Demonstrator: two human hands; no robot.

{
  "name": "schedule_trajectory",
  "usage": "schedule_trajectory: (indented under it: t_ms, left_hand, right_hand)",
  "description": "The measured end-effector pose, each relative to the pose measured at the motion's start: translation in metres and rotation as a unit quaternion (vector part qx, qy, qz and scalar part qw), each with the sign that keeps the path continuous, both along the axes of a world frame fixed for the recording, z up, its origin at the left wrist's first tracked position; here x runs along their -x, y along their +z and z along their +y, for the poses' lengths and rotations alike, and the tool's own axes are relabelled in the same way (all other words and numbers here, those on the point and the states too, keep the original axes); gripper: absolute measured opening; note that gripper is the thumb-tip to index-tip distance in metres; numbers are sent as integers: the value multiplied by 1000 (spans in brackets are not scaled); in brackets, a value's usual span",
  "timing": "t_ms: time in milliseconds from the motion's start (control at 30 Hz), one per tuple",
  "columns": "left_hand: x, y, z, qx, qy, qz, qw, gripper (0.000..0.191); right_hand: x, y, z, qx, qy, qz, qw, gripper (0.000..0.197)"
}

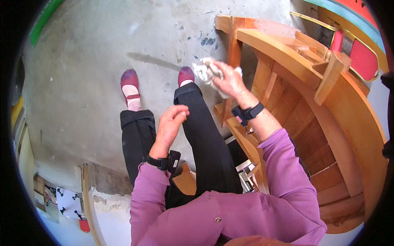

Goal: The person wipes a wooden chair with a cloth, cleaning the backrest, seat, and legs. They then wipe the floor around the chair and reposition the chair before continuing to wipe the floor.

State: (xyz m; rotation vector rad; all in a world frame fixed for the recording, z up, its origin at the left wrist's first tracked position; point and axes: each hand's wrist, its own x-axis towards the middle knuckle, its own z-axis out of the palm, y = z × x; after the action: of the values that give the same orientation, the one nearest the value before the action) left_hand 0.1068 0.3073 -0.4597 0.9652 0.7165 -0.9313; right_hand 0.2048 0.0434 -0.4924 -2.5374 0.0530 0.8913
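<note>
My right hand (229, 81) grips a crumpled white cloth (204, 71), held above the floor beside a wooden post. Close by on the right stands a large piece of varnished wooden furniture (354, 101) with curved rails and a planked inner panel. My left hand (172, 123) hovers in front of my legs, fingers curled in and thumb alongside them, with nothing visible in it. Each wrist wears a black strap carrying a small device. Beneath the cloth, part of the post and floor is hidden.
Grey concrete floor (77, 92) with dark stains spreads ahead. A red chair with a gold metal frame (364, 60) is at the far right. At lower left are a wooden door frame edge (87, 203) and a white panel with black knobs (69, 203). A brown wooden piece (186, 181) lies between my legs.
</note>
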Motion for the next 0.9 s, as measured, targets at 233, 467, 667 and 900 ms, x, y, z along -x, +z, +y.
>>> schedule_trajectory:
  t_ms: [233, 467, 667, 900]
  left_hand:
    - [-17, -26, 17, -45, 21, 19, 999, 18]
    - [-37, -14, 16, 25, 1, 4, 1000, 20]
    - [-64, -17, 21, 0, 71, 7, 997, 17]
    - [-54, -20, 30, -1, 17, -5, 1000, 19]
  right_hand:
    - [-174, -80, -24, 114, -126, -301, 938, 46]
    - [-120, -125, -35, 253, 67, -288, 921, 45]
    - [-129, -107, 21, 182, 355, -173, 901, 44]
    - [-154, -225, 6, 504, 540, 3, 674, 27]
